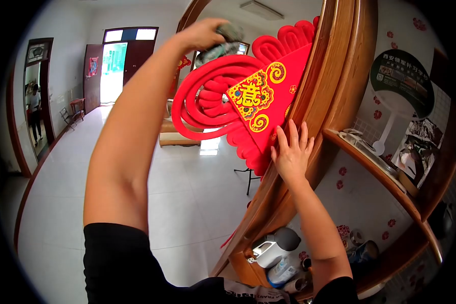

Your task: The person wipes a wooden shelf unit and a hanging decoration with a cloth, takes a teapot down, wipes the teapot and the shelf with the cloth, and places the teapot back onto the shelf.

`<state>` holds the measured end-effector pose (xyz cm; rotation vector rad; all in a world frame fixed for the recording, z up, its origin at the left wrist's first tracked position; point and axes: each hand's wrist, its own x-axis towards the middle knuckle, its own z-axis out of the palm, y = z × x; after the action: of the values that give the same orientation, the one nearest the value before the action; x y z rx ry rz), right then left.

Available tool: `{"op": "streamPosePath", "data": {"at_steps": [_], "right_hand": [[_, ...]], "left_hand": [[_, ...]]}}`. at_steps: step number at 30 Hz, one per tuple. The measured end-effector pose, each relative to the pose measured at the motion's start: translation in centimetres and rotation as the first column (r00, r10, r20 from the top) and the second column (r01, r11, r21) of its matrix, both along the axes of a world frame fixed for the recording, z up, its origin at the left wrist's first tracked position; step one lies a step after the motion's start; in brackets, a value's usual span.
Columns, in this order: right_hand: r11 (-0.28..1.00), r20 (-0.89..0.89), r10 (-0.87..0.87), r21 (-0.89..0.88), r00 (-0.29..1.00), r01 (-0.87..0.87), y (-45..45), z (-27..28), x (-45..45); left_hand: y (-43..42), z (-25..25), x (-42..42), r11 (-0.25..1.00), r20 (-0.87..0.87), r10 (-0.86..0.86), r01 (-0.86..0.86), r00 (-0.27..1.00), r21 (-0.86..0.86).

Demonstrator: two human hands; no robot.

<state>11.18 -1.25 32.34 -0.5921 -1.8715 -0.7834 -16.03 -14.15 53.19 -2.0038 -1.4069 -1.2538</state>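
Observation:
My left hand [203, 35] is raised at the top, its fingers closed on a crumpled grey-green cloth [219, 52]. Just below the cloth is the looped edge of a red Chinese knot decoration [283, 101], which has a yellow patterned panel with a character on it. The decoration hangs against a brown wooden frame [321, 66], which hides part of it. Fingers spread, my right hand [293, 152] lies flat on the wood at the decoration's lower right edge.
Right of the frame, wooden shelves [380, 154] carry a round dark fan [403, 83], a white jug [271, 253] and several containers. Behind the decoration are a white tiled floor [182, 218] and an open doorway [114, 73]. A person [35, 114] stands at the far left.

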Motion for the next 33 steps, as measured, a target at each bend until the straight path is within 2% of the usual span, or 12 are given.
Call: {"op": "streamPosePath", "data": {"at_steps": [2, 6, 8, 10, 13, 15, 18, 24, 26, 28, 30, 33], "right_hand": [[0.997, 0.033, -0.073, -0.006, 0.997, 0.073, 0.9, -0.4, 0.0], [0.994, 0.039, -0.089, 0.061, 0.995, 0.087, 1.5, -0.5, 0.0], [0.996, 0.041, -0.065, 0.06, 0.997, 0.062, 1.8, -0.6, -0.2], [0.991, -0.022, -0.028, 0.128, 0.999, 0.031, 2.1, -0.8, -0.5], [0.993, -0.012, -0.015, 0.114, 1.0, 0.016, 2.1, -0.8, -0.6], [0.995, -0.013, -0.011, 0.1, 1.0, 0.013, 1.9, -0.8, -0.6], [0.993, -0.023, -0.005, 0.115, 1.0, 0.008, 2.4, -1.0, -0.7], [0.993, -0.042, 0.045, 0.113, 0.998, -0.04, 2.0, -1.2, -0.8], [0.992, -0.052, 0.051, 0.117, 0.997, -0.045, 2.1, -1.0, -0.8], [0.989, -0.055, 0.079, 0.133, 0.995, -0.071, 2.1, -1.1, -0.8], [0.988, -0.059, 0.082, 0.134, 0.995, -0.073, 2.2, -1.1, -0.8], [0.986, -0.059, 0.099, 0.141, 0.993, -0.09, 2.3, -1.2, -0.7]], "left_hand": [[1.8, -0.5, 0.3, 0.99, -0.071, -0.07, 0.061, 0.995, -0.129], [-0.3, -2.9, 0.5, 0.98, 0.005, -0.13, 0.13, 0.991, -0.148], [-1.6, -4.8, 0.3, 0.98, 0.164, -0.185, 0.195, 0.969, -0.048], [-3.0, -6.8, 0.5, 0.986, 0.267, -0.107, 0.137, 0.958, -0.096], [-4.8, -9.9, 0.3, 0.932, -0.002, -0.011, 0.011, 1.0, 0.362], [-5.5, -13.0, 0.7, 0.883, 0.177, -0.057, -0.033, 0.982, 0.467], [-6.5, -18.1, 3.2, 0.882, 0.616, -0.207, -0.127, 0.76, 0.453], [-2.1, -26.9, 6.4, 0.688, 0.658, -0.534, -0.179, 0.531, 0.703], [0.6, -28.2, 7.6, 0.593, 0.558, -0.78, 0.051, 0.284, 0.803], [2.7, -28.6, 9.8, 0.58, 0.562, -0.811, 0.095, 0.16, 0.809], [4.5, -29.7, 10.5, 0.711, 0.722, -0.691, 0.146, -0.039, 0.688], [6.3, -31.8, 10.6, 0.792, 0.84, -0.542, 0.323, -0.021, 0.519]]}}
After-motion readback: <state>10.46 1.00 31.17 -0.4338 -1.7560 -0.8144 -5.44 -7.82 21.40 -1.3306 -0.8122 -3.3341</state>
